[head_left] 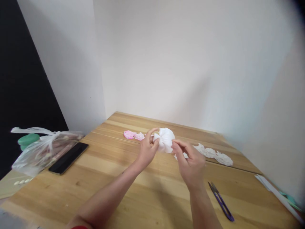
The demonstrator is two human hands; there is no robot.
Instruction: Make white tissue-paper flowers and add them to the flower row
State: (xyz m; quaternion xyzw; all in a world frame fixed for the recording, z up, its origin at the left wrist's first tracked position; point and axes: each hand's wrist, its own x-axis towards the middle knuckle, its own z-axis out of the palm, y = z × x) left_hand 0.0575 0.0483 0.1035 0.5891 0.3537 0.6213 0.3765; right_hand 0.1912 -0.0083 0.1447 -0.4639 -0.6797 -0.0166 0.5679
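Observation:
Between my two hands, above the table, is a white gathered puff of thin fabric or tissue, pleated toward a pinched middle. My left hand grips its left side, thumb in front and fingers behind. With thumb and forefinger, my right hand pinches the puff's right edge. Behind my left hand lie pink and white crumpled puffs. A row of white crumpled puffs lies beyond my right hand, and another bit of white shows partly hidden behind that hand.
Purple-handled thread snips lie at the right front of the wooden table. A black phone rests at the left edge, beside a tied clear plastic bag and a green lid-like object. White strips lie along the right edge.

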